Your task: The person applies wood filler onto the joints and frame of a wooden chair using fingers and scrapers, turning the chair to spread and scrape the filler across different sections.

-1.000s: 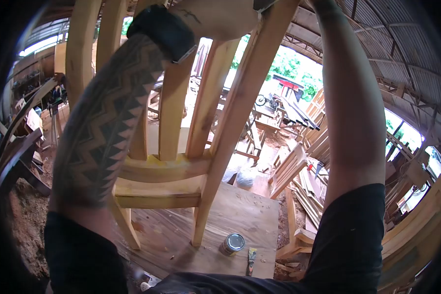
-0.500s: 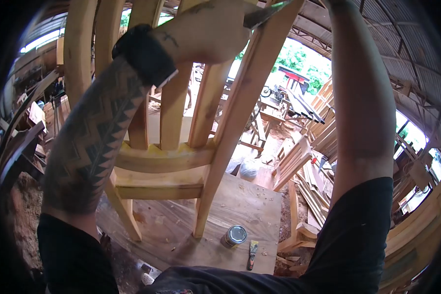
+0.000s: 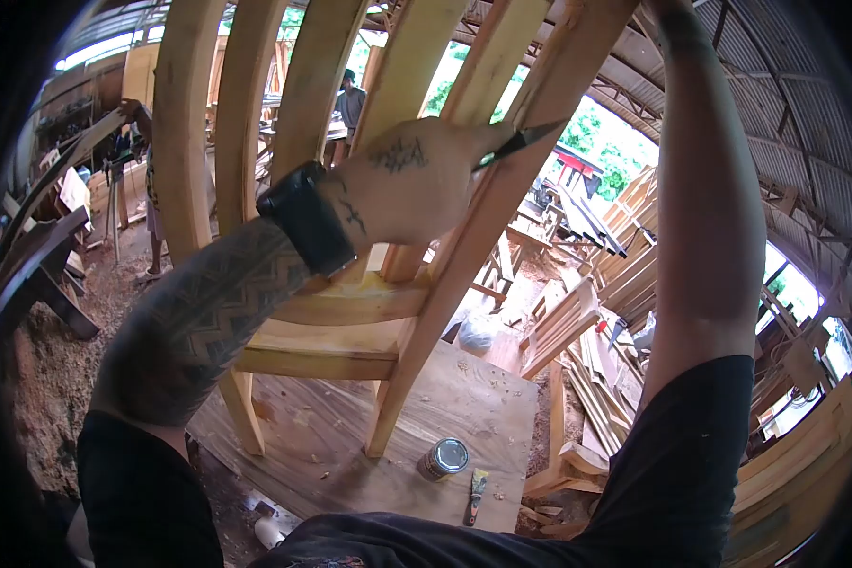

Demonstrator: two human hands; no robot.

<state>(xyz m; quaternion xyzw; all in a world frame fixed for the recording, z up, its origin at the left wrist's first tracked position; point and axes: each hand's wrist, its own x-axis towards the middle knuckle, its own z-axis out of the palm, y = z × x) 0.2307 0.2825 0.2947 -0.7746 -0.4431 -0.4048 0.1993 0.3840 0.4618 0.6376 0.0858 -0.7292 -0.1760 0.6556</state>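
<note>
Chair (image 3: 317, 364): slatted wood, standing on a board (image 3: 483, 388), tin (image 3: 448, 456) and scraper (image 3: 476, 490) nearby.
Left hand (image 3: 417, 185): closed around a knife (image 3: 511, 145), at the side post (image 3: 442, 295).
Right hand: out of sight overhead — grip cannot be told.
Handling: probably rigid, moderately heavy — best held by that thick post, clear of the blade.

**No readable text**

Can (image 3: 443, 461) near the worktop's (image 3: 488, 398) near edge: wording too small to tell. Shirt print (image 3: 346, 562): small, illegible. Ink marks (image 3: 398, 155) on left hand (image 3: 421, 185): no legible letters or numbers.
</note>
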